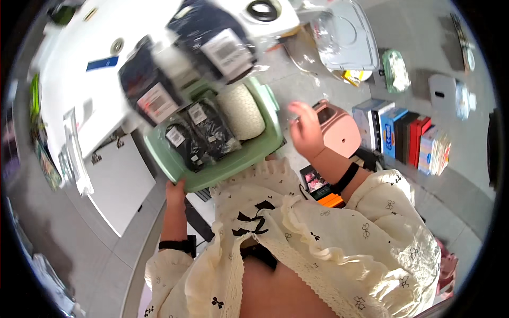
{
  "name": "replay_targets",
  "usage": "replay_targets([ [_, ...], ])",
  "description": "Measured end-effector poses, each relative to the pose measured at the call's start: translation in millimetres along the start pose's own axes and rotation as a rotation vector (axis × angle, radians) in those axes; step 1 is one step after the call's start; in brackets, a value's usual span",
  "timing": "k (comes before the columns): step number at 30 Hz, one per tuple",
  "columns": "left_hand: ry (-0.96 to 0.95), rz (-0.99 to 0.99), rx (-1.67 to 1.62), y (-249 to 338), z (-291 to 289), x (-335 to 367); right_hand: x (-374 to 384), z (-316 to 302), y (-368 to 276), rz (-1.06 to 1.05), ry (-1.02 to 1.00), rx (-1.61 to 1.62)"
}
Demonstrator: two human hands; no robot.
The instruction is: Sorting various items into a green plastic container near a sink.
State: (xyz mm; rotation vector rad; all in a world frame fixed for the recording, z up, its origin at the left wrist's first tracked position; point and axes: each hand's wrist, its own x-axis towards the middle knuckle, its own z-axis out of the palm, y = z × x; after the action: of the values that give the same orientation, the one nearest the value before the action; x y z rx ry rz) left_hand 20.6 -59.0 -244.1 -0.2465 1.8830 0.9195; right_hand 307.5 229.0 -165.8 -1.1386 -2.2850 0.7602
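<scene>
A green plastic storage bin [169, 159] is tilted in front of me at the edge of the white table. My left hand [176, 192] grips its near left corner, fingers partly hidden by the wall. Inside lie black items in clear bags [214, 127] with white labels, and a cream speckled rounded thing [241, 111]. Two larger dark bagged packages [212, 40] with white labels lie at the bin's far side. To the right of the bin, my right hand [306, 130] is raised with its fingers apart, holding nothing.
A pink bin [342, 132] stands on the floor beyond my right hand, beside a row of books and boxes [395, 132]. Farther back is a clear lidded tub [347, 34]. A white board [119, 185] with black clips leans at the left; a blue strip [102, 63] lies on the table.
</scene>
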Motion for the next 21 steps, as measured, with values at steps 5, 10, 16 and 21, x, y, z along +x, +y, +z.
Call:
replay_targets([
  [5, 0.1, -0.068, 0.084, 5, 2, 10, -27, 28, 112, 0.554, -0.054, 0.173],
  [10, 0.147, -0.112, 0.167, 8, -3, 15, -38, 103, 180, 0.676, -0.408, 0.203],
  [16, 0.178, -0.189, 0.176, 27, 12, 3, -62, 165, 180, 0.696, -0.912, 0.194],
  [21, 0.137, -0.16, 0.301, 27, 10, 1, -74, 149, 145, 1.242, -1.155, 0.549],
])
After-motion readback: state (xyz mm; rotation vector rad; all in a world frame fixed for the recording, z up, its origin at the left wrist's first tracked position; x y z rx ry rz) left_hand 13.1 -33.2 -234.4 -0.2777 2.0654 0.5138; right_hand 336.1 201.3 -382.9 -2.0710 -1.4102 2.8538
